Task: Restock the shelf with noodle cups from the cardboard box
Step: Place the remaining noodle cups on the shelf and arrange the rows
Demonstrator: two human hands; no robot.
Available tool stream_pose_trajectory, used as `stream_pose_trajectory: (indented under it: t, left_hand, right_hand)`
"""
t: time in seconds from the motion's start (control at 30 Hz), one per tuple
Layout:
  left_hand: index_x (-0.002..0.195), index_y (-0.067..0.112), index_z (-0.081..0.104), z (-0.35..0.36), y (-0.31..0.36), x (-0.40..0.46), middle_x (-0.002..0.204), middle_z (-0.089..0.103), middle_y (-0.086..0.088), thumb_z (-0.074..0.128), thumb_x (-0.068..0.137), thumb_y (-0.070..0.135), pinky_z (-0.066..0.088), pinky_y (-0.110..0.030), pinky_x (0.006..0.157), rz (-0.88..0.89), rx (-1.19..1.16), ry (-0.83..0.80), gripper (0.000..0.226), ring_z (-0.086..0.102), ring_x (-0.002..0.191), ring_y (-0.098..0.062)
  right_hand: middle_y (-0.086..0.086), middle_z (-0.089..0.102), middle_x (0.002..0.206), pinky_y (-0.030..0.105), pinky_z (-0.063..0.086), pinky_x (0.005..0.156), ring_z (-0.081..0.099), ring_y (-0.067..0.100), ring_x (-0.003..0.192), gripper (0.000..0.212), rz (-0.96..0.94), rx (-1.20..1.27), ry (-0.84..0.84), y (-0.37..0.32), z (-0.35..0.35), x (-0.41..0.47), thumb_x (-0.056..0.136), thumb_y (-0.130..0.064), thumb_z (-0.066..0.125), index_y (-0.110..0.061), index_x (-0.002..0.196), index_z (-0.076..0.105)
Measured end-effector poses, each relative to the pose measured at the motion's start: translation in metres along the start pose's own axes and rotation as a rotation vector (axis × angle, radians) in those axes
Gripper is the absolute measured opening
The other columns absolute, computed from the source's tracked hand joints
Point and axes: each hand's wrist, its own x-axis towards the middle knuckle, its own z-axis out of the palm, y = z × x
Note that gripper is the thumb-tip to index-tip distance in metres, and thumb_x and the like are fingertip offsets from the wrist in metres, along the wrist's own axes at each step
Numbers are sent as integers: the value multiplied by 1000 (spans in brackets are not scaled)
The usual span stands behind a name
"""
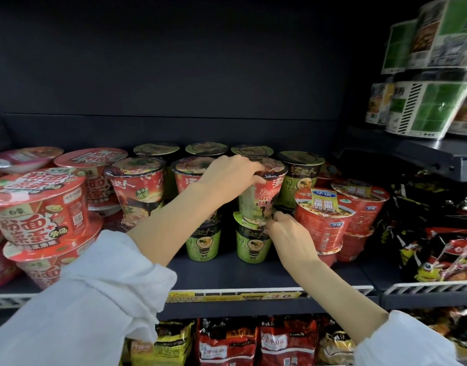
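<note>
Head view looked down on a dark shelf (253, 273) crowded with noodle cups; the left hand (227, 178) reached over and curled its fingers round the lid rim of a red noodle cup (266, 191), which sat on top of a green cup (251, 241) in the front row; the right hand (288, 233) pinched at the red cup's base where it met the green cup's lid, fingers bunched together; another green cup (203, 243) stood just left of it; large red bowls (39, 207) were stacked at the left, smaller red cups (325, 220) just beside at the right; the cardboard box was out of view.
</note>
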Motion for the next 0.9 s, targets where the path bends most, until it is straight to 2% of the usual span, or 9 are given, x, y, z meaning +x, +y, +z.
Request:
stream_pose_trajectory:
  t: [0.17,0.27,0.37,0.5,0.63,0.73,0.83,0.9]
  left_hand:
    - [140,27,42,2,-12,-1,142,49,-5,36,102,30,43,-38,102,10,-153,-92,39,47,129,-23]
    - [140,26,43,7,-25,-4,145,44,-5,40,101,24,35,-36,110,16,-218,-105,39,39,136,-21]
    - [139,25,44,12,-29,-7,148,39,-7,41,100,27,27,-38,115,3,-311,-95,40,33,139,-20]
    - [138,28,45,18,-24,-9,148,39,-6,42,99,30,30,-44,113,-23,-332,-16,39,36,138,-23]
    - [138,27,45,16,-17,-8,148,40,-8,42,100,28,29,-40,114,-48,-316,3,39,37,137,-24]
    - [139,29,44,14,-16,-11,148,40,-7,40,100,28,32,-41,113,-45,-314,3,39,38,136,-25]
    - [140,28,43,10,-11,-13,147,41,-6,39,100,31,33,-41,111,-50,-278,5,40,39,136,-24]
    - [141,26,42,5,-6,-14,147,42,-4,39,100,33,37,-39,107,-41,-228,10,42,40,134,-22]
  right_hand:
    - [4,57,60,22,38,29,60,21,52,44,-26,-13,15,-3,2,0,23,0,93,-8,55,64]
    - [5,56,60,22,38,30,60,21,51,45,-21,-14,35,-2,1,0,23,0,93,-8,57,65]
    - [7,55,59,21,38,30,59,24,50,44,-25,9,29,0,5,0,26,4,92,-6,59,65]
    - [6,57,58,21,41,33,60,22,48,48,25,8,48,-2,7,4,24,4,92,-7,61,65]
    - [4,57,58,21,41,33,60,20,46,48,64,18,50,-3,7,4,23,3,93,-8,60,64]
    - [6,59,62,23,44,37,62,23,51,38,63,69,6,-2,7,2,38,7,89,-6,63,65]
    - [13,63,91,31,52,65,66,31,84,15,79,78,-87,-1,-3,5,77,4,68,-2,90,66]
    - [10,60,106,31,49,75,62,29,99,18,78,53,-148,-2,-11,8,90,-2,54,-6,105,62]
